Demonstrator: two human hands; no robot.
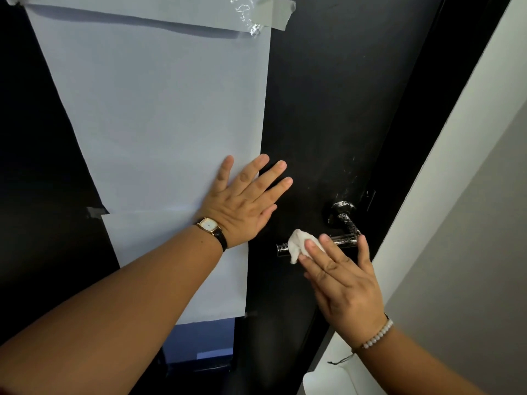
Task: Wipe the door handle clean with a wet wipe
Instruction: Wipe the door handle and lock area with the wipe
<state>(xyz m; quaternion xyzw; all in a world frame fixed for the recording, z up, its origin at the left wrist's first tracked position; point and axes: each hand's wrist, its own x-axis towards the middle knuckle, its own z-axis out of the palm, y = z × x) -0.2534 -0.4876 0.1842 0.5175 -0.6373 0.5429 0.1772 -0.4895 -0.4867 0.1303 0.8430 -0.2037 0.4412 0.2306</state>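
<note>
A dark metal lever door handle point(343, 240) sticks out of a black door point(313, 109) at the right, speckled with white marks. A crumpled white wet wipe point(299, 244) lies over the lever's left part. My right hand point(345, 280) presses the wipe against the lever with its fingers stretched out, thumb resting by the lever's right end. My left hand point(245, 201), with a wristwatch, lies flat and spread against the door and the edge of a paper sheet, left of the handle.
Large white paper sheets point(159, 115) are taped to the door at the left. The round handle rosette point(340, 209) sits above the lever. A black door frame point(413, 115) and a white and grey wall point(470, 195) run along the right.
</note>
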